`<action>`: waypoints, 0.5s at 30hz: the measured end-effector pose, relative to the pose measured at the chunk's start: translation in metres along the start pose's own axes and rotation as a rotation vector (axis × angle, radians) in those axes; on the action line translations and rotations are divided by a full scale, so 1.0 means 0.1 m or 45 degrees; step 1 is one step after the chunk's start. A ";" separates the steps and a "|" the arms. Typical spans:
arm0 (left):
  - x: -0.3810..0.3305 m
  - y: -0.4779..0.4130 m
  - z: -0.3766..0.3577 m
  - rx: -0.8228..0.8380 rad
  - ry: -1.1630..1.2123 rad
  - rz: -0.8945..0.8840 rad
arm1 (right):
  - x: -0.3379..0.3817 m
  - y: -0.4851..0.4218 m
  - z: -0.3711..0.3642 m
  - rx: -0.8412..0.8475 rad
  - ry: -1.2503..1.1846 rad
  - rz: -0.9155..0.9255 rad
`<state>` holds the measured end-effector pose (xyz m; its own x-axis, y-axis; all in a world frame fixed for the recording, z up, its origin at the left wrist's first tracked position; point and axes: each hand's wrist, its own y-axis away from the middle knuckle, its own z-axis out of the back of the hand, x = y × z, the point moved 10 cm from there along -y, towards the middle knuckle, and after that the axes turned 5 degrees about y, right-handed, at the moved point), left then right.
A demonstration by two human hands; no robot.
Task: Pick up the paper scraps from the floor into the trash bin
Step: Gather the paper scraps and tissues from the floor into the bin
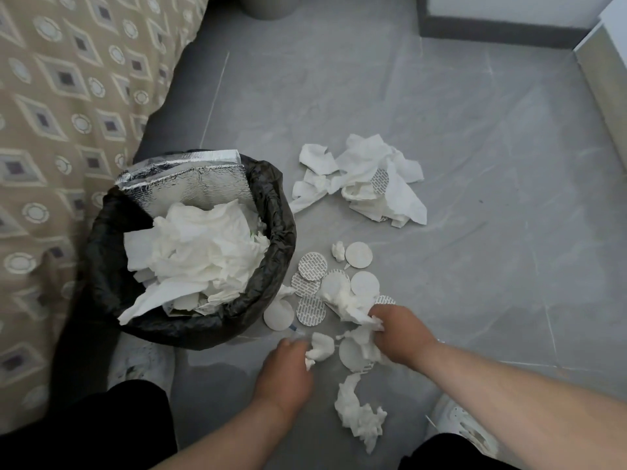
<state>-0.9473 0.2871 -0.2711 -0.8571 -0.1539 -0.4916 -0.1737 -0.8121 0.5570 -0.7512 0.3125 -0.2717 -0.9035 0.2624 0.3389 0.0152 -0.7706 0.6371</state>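
1. Risk: the trash bin (283,239) is heaping; added scraps may be sliding back onto the floor (475,266), and flat discs (358,254) may be slipping from a bunched grip.
2. The left hand (285,371) is pinching a small scrap (321,346) in its grip; the right hand (403,334) is clutching a tissue wad (349,305), both lying just beside the bin.

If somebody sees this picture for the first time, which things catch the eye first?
The trash bin, lined with a black bag and heaped with white paper, stands at the left. To its right on the grey floor lie a pile of crumpled paper and, nearer, round discs. Below, the left hand pinches a small scrap and the right hand grips crumpled tissue.
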 end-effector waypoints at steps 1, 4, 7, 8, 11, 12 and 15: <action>-0.04 -0.03 0.09 -0.037 0.051 0.015 | 0.06 -0.01 0.15 -0.004 0.011 0.018; -0.31 -0.07 0.28 -0.048 0.211 -0.009 | 0.25 -0.02 0.69 -0.073 0.085 0.053; -0.69 -0.04 0.62 -0.089 0.384 -0.047 | 0.39 0.10 1.23 -0.173 0.063 0.038; -0.83 -0.03 0.78 -0.116 0.422 -0.072 | 0.45 0.17 1.40 -0.218 0.038 0.045; -1.23 0.05 1.31 -0.164 0.497 -0.162 | 0.66 0.48 1.87 -0.344 0.005 0.065; -1.36 0.11 1.52 -0.179 0.528 -0.200 | 0.74 0.58 2.00 -0.381 0.007 0.072; -1.62 0.31 2.18 -0.251 0.489 -0.311 | 0.98 0.90 2.35 -0.487 -0.014 0.088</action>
<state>-0.9190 0.4096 -0.0284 -0.5558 -0.1117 -0.8238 -0.2203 -0.9357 0.2755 -0.7377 0.4048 -0.0188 -0.9011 0.2070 0.3810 -0.0870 -0.9471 0.3088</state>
